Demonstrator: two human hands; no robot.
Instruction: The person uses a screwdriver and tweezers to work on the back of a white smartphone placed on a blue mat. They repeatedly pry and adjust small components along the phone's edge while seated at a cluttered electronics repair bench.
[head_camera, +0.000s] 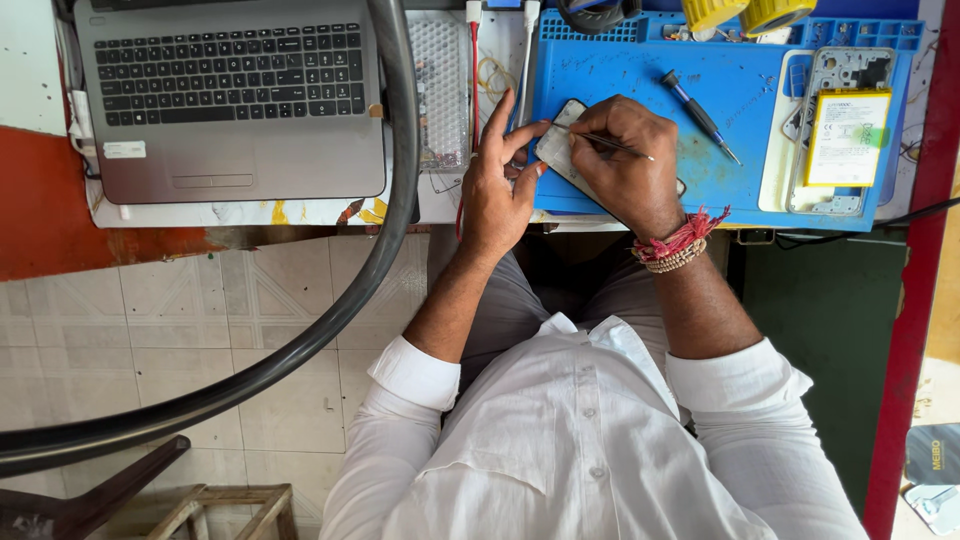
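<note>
Fingers steady pale flat phone part; right hand holds tool.

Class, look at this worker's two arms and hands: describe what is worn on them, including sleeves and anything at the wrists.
Both arms wear white shirt sleeves rolled up to about the elbow, cuffs folded back. The right hand has red thread and a beaded band round its wrist. The left hand has no glove, and no band shows at its wrist.

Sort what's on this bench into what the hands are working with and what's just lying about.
In use: left hand, right hand, phone panel, thin tool, blue mat.
Lying about: screwdriver, opened phone with battery, laptop, black hose.
</note>
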